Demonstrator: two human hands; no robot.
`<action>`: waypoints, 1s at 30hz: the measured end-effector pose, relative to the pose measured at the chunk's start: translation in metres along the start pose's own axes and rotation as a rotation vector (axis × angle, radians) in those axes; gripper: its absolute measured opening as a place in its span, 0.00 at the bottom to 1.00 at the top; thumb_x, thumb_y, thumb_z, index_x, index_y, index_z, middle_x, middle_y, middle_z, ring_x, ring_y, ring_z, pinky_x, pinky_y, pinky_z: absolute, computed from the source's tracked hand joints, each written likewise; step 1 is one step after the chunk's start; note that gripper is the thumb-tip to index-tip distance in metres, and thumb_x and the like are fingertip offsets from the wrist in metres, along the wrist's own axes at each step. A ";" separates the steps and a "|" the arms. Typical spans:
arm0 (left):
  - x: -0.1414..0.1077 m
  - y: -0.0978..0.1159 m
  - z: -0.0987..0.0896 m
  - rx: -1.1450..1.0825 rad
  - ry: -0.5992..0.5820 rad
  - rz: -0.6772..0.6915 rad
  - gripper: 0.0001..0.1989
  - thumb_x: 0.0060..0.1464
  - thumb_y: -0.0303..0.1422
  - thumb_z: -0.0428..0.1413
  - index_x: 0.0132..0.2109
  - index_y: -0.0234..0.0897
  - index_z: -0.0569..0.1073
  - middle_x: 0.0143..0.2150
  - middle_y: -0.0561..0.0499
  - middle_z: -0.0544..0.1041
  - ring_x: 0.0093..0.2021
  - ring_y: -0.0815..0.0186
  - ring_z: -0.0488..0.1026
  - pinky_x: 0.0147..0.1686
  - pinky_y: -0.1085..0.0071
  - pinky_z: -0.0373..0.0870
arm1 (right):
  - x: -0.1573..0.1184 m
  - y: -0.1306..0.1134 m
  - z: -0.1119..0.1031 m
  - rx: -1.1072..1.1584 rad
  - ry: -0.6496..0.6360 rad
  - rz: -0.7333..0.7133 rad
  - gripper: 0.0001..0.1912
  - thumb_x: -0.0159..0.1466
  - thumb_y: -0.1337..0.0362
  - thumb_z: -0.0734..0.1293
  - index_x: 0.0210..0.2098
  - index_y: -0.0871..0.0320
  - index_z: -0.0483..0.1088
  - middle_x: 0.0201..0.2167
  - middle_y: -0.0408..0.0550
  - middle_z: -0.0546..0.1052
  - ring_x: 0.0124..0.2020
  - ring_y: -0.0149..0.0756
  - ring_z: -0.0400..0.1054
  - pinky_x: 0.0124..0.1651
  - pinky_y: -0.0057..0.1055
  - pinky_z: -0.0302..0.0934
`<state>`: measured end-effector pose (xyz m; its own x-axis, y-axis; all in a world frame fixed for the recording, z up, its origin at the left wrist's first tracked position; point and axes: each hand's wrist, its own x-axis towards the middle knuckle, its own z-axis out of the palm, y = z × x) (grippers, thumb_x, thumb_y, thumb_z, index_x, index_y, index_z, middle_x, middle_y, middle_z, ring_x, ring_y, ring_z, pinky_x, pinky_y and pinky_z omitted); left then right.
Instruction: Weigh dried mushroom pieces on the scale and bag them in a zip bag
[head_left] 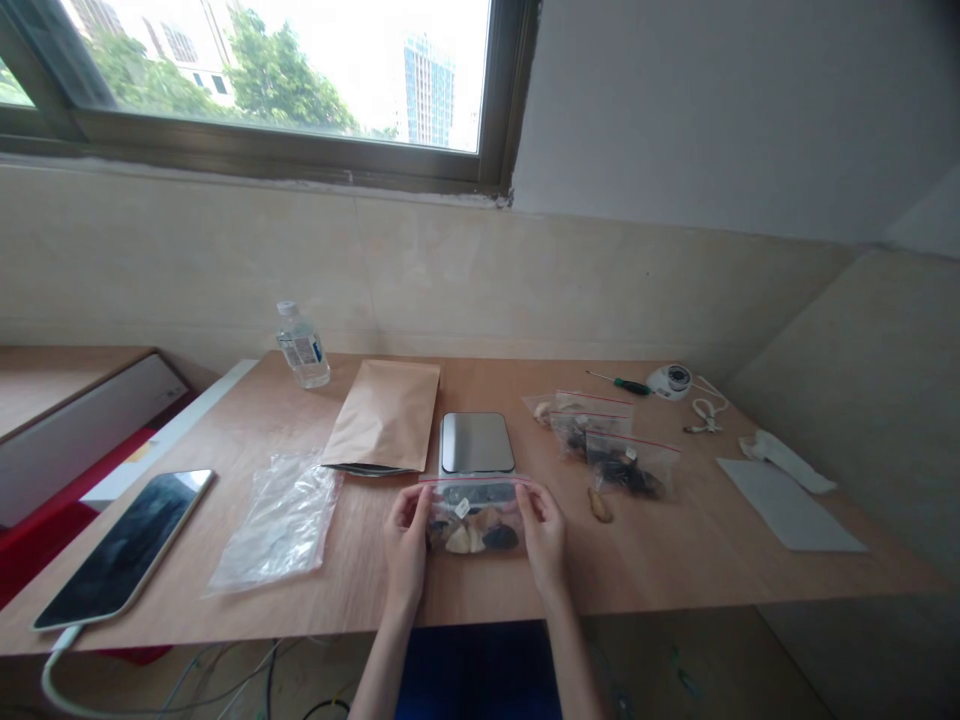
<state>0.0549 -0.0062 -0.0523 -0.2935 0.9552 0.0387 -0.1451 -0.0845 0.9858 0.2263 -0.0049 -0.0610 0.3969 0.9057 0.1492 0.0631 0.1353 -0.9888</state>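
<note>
A clear zip bag [487, 483] with a red seal line is stretched between my hands near the front edge of the table. Inside it are pale and dark dried pieces and a small white packet. My left hand [407, 535] pinches the bag's upper left corner, and the upper right corner is gripped by my right hand [543, 530]. Just behind the bag lies a flat scale [478, 443] with a silver plate, its front part seen through the plastic. To the right, a small brown dried piece [599, 505] rests on the wood.
Several filled zip bags [630, 470] overlap at right. A kraft pouch [390, 410], an empty-looking plastic bag [281, 525], a bottle [303, 347] and a phone [127, 550] are on the left. Farther right are a screwdriver [630, 386], a white camera [670, 381] and a white sheet [791, 510].
</note>
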 end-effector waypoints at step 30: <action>-0.007 0.010 0.001 0.108 0.102 0.058 0.14 0.55 0.43 0.53 0.39 0.35 0.72 0.31 0.51 0.75 0.33 0.65 0.73 0.33 0.73 0.69 | -0.002 0.001 -0.002 -0.068 0.152 -0.108 0.17 0.62 0.50 0.62 0.34 0.59 0.68 0.21 0.43 0.71 0.21 0.31 0.64 0.25 0.27 0.60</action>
<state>0.0570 -0.0137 -0.0428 -0.3940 0.9153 0.0843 -0.0242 -0.1020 0.9945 0.2275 -0.0079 -0.0621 0.5181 0.8152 0.2588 0.1727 0.1966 -0.9651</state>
